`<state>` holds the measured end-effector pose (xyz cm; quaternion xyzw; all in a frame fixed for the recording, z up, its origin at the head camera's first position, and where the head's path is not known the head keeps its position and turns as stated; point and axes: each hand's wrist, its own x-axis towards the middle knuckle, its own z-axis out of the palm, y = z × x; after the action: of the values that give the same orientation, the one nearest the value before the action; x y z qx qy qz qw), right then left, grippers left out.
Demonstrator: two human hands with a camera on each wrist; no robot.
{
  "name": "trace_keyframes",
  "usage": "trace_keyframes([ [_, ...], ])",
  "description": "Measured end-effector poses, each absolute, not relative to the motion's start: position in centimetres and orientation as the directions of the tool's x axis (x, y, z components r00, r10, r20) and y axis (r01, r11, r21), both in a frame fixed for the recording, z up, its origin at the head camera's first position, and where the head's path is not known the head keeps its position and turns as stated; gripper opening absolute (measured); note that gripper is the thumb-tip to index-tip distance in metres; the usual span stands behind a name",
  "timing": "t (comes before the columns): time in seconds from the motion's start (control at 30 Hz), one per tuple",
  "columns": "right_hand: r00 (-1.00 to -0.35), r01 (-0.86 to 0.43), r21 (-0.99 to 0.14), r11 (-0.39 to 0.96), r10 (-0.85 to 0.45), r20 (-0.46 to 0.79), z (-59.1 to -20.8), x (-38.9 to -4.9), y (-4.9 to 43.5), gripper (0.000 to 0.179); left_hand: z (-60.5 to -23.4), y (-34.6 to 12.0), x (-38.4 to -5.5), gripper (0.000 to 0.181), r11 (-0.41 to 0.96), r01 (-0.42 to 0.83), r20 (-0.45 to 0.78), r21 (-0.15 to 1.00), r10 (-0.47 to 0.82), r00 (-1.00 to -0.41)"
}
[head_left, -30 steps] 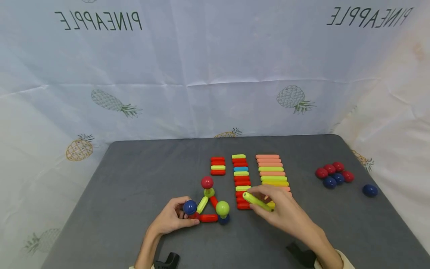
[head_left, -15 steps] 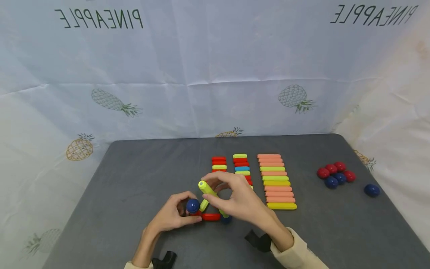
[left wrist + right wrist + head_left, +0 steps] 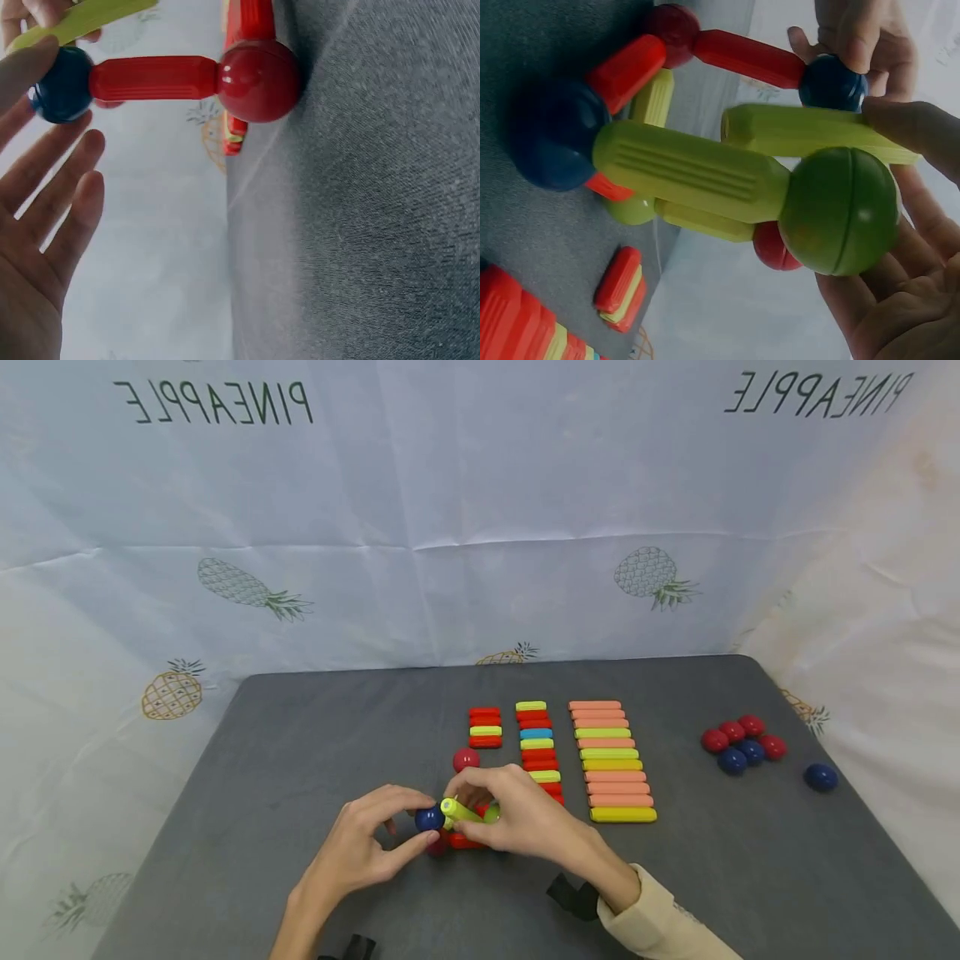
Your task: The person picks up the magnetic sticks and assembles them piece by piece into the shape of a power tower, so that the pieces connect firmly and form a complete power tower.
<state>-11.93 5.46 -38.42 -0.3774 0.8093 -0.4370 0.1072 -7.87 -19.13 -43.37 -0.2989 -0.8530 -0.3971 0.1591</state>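
Yellow-green ridged rod (image 3: 462, 812): we are holding it above dark grey worktop (image 3: 337, 735), just beside glossy blue ball (image 3: 429, 818). Long axis tilting steeply, upper end facing head camera, lower end pointing down toward worktop. Right hand (image 3: 506, 807): thumb and fingers pinching rod. Left hand (image 3: 373, 839): thumb and finger pinching ball atop upright red ridged rod (image 3: 154, 78), other fingers spreading apart.
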Motion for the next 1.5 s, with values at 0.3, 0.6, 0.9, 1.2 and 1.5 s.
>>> trace_keyframes([
  [0.3,-0.694,-0.524,-0.737,0.428,-0.716,0.078,-39.0,-11.7,4.9,0.018,-43.1,-19.3,-7.6,0.031,0.524,0.628,0.505,0.575,0.376,-0.777],
  [0.6,-0.715,-0.576,-0.632,0.519,-0.695,0.081,-39.8,-11.4,4.4,0.019,-43.3,-19.3,-7.5,0.032,0.528,0.620,0.507,0.580,0.362,-0.782],
  [0.9,-0.732,-0.586,-0.586,0.559,-0.675,0.089,-40.4,-11.3,4.0,0.023,-43.5,-19.0,-7.4,0.033,0.498,0.631,0.528,0.595,0.350,-0.774],
  [1.2,-0.727,-0.579,-0.623,0.527,-0.679,0.101,-39.5,-11.3,5.0,0.028,-44.2,-18.7,-6.9,0.052,0.558,0.515,0.414,0.651,0.307,-0.857],
  [1.5,-0.769,-0.517,-0.696,0.499,-0.627,0.123,-38.0,-11.0,9.9,0.041,-45.3,-17.6,-7.4,0.033,0.726,0.222,0.028,0.651,0.269,-0.963],
])
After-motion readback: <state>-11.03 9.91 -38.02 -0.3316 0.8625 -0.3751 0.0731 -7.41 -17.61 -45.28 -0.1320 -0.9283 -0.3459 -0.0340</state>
